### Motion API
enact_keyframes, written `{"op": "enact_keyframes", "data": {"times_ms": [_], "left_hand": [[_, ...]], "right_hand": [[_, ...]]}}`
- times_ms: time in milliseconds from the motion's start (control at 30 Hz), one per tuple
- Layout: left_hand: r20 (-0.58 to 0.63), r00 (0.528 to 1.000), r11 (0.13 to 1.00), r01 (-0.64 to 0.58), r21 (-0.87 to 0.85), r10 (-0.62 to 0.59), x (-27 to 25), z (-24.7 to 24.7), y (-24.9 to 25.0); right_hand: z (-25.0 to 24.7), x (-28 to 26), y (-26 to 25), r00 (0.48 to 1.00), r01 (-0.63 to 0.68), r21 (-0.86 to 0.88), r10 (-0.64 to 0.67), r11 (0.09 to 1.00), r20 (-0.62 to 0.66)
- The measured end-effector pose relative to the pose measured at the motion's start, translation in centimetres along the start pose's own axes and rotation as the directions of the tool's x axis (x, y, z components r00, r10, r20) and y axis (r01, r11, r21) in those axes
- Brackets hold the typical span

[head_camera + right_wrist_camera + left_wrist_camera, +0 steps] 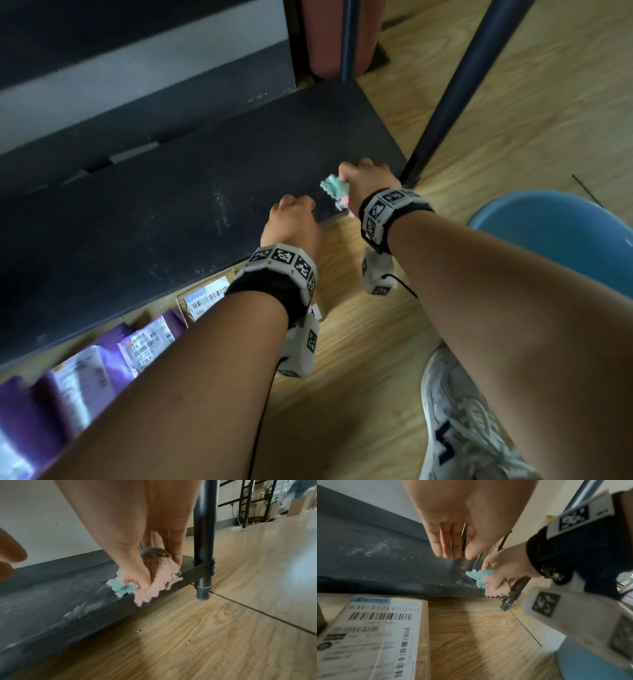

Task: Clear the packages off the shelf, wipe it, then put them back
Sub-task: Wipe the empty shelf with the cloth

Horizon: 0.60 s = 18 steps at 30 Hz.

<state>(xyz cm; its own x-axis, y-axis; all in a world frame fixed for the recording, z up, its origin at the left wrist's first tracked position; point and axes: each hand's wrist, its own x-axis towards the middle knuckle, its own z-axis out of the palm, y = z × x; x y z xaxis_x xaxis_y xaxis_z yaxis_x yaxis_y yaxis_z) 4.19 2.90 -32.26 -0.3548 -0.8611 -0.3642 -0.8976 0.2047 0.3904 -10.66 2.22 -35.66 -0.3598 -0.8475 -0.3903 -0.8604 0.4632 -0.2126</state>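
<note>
The low black shelf (171, 212) stands bare, streaked with pale dust (219, 209). At its front right corner my right hand (368, 178) grips a bunched teal and pink cloth (335, 192) and presses it on the board; the cloth (154, 582) hangs over the front edge. My left hand (291, 219) hovers just left of it over the shelf edge, fingers (452, 545) straight, together and empty. Purple bagged packages (113, 356) and a labelled cardboard box (373, 635) lie on the wooden floor in front of the shelf.
A dark metal post (204, 547) rises at the shelf's right corner, close beside the cloth. A blue tub (555, 233) stands on the floor to the right, and my white shoe (462, 421) is below it. Crumbs dot the floor.
</note>
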Motion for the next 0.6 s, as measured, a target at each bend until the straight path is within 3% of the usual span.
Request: {"op": "enact_keyframes", "data": {"times_ms": [167,367,600], "left_hand": [[-0.065,0.997,0.999,-0.032,-0.005,0.032,-2.2,-2.6,-0.1],[-0.176,0.982,0.997,-0.074,-0.035,0.067,-6.2,-7.4,1.5],[-0.305,0.946,0.989,-0.138,-0.061,0.113,-11.6,-12.1,4.3]], "right_hand": [[-2.0,-3.1,0.5,0.995,0.013,-0.032,-0.009,0.999,0.101],[-6.6,-8.5,-1.1,0.998,0.018,0.111,-0.011,0.994,-0.063],[-13.7,-15.9,-1.8,0.965,0.102,0.283,-0.026,0.954,-0.26]]}}
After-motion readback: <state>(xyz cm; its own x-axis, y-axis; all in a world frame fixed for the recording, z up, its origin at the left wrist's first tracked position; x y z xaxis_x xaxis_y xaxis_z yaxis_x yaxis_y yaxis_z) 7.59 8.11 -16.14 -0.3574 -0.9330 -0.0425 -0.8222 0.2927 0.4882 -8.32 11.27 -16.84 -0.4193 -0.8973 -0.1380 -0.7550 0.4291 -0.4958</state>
